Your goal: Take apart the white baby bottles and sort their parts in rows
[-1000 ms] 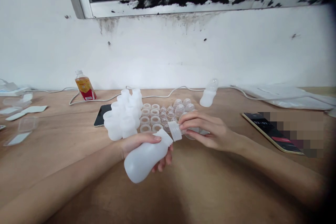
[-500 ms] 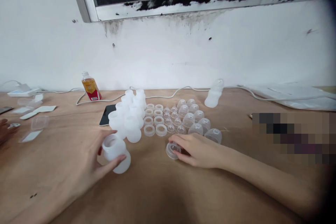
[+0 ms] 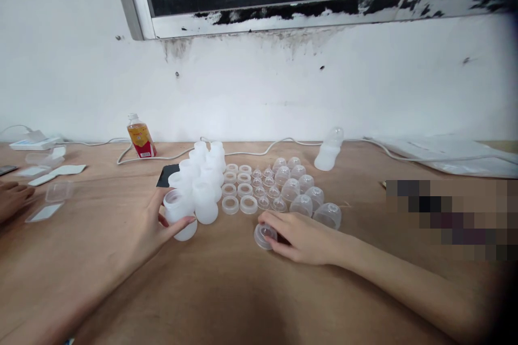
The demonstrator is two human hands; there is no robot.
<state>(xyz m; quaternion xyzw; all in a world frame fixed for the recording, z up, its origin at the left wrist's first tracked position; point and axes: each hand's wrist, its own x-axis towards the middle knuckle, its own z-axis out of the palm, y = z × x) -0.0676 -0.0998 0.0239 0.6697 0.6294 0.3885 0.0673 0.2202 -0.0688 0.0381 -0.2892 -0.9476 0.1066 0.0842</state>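
My left hand has its thumb and fingers around a white baby bottle with an uncapped mouth. This bottle stands at the near end of the rows of white bottles. My right hand grips a clear bottle nipple low over the table, with a ring-like rim around its base. Pale collar rings are lined up right of the bottles. Beside them come small clear nipples, then clear domed caps just beyond my right hand.
An assembled bottle stands at the back, near a white cable. A drink bottle and a phone are at left. Another person's hand rests at the far left by clear plastic boxes. Plastic bags lie back right.
My left hand has moved the baby bottle away from me, up to the near end of the bottle rows. My right hand keeps its grip on the nipple, nearly in place.
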